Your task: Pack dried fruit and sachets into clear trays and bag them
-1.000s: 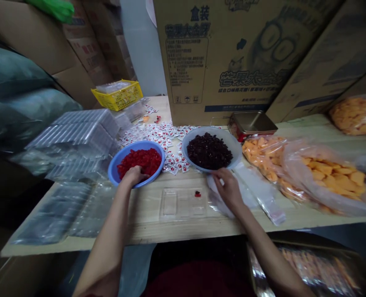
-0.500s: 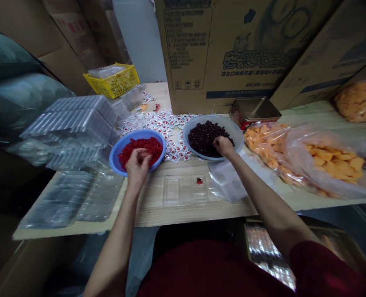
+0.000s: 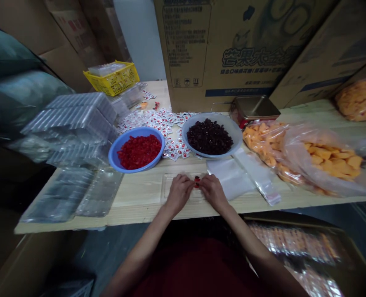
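Both my hands are over the clear plastic tray near the table's front edge. My left hand is closed in a pinch, its fingertips at a small red piece of what looks like dried fruit. From the other side, my right hand pinches at a dark raisin-like piece. Another dark piece and red piece lie just beyond, in the tray's right part. My fingers partly hide the tray. Behind it stand a blue bowl of red pieces and a pale bowl of dark ones.
Stacked clear trays fill the left side. Small printed sachets lie scattered between the bowls. Plastic bags lie flat at right, beside bagged orange slices. A large carton, yellow basket and metal tin stand behind.
My left hand has left the bowl of red pieces and my right hand the bowl of dark ones. Both came together at the tray, where more pieces now show.
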A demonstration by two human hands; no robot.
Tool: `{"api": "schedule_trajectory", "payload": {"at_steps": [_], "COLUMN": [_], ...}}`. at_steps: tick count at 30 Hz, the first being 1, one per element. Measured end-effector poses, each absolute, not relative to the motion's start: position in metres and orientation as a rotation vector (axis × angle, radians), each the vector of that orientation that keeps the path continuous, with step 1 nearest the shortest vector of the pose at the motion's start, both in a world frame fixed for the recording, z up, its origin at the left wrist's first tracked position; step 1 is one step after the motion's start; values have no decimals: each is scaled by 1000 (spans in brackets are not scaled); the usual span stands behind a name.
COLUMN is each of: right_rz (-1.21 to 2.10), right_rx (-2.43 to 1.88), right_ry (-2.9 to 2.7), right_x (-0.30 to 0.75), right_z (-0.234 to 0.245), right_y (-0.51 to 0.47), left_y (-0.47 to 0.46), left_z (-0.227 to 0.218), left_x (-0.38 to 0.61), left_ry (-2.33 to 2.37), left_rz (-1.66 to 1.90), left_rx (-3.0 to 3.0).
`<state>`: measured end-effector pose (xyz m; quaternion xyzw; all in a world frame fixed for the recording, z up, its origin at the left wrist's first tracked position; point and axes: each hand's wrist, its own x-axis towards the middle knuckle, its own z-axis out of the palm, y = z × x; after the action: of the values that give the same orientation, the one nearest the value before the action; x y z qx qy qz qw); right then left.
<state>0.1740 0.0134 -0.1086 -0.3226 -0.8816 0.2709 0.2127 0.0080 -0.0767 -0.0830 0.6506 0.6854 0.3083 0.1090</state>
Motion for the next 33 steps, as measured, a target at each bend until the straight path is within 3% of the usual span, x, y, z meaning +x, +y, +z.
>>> {"api": "schedule_trajectory", "payload": {"at_steps": [5, 7, 10, 15, 26, 33], "right_rz": [741, 754, 720, 613, 890, 991], "right_rx": [-880, -883, -919, -957, -882, -807], "right_ry": [-2445, -2403, -2299, -2100, -2208, -2206], "right_x": [178, 184, 195, 206, 205, 204], "right_z": [-100, -86, -60, -29, -54, -61], "right_y": [17, 22, 38, 73, 32, 21], "left_y": [-80, -76, -64, -47, -47, -56], "left_z": [-37, -32, -42, -59, -60, -48], "left_x": [-91, -143, -201, -226, -218, -214], "left_ry": [2515, 2779, 2673, 2510, 2577, 2473], "left_rz": [1212, 852, 128, -26, 181, 822], "left_rx": [1616, 1436, 1165, 1139, 1019, 928]}}
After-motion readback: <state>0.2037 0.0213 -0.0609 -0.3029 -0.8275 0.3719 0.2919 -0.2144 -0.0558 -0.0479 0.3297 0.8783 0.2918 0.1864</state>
